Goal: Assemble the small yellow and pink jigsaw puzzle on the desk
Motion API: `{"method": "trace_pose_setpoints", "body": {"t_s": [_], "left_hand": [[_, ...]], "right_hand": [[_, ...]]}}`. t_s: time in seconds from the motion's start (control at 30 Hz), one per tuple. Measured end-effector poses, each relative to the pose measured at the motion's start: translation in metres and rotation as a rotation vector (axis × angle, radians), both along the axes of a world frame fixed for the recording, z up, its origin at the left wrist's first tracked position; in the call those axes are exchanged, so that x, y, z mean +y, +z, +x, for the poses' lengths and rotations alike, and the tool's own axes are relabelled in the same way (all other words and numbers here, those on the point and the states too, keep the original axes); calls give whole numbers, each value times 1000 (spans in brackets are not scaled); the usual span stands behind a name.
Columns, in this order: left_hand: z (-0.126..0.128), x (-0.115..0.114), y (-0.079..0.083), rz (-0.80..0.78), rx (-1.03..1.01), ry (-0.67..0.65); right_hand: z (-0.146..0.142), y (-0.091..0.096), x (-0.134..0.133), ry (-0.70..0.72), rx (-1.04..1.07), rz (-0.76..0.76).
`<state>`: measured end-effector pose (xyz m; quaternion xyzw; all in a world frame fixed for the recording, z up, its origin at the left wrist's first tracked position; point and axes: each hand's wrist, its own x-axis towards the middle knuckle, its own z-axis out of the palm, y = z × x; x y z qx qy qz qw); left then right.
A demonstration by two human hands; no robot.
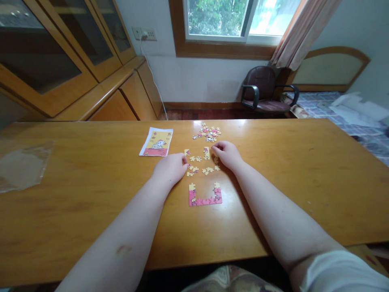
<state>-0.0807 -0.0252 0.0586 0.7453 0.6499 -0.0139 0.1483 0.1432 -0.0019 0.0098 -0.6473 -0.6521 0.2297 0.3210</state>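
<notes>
Already a U-shaped puzzle edge lies joined, nearer us than our left grip and right grip, both curled, contents we cannot tell; pieces between and beyond look mostly unjoined.

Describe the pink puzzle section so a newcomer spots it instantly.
On the long wooden table, find the yellow pieces between the left hand and right hand. On their near side, away from the window, lies the pink puzzle section. Its U shape, mostly pink with yellow at both tips, sets it apart from those pieces.
</notes>
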Motion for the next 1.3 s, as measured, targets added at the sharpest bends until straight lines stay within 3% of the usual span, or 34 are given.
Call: {"method": "trace_pose_setpoints", "body": {"t_s": [0.57, 1.3], "left_hand": [[6, -3, -4, 45, -25, -179], [9, -6, 1, 51, -53, -201]], "right_hand": [[1, -2, 0, 7, -12, 13], [0, -3, 1, 10, -4, 3]]}}
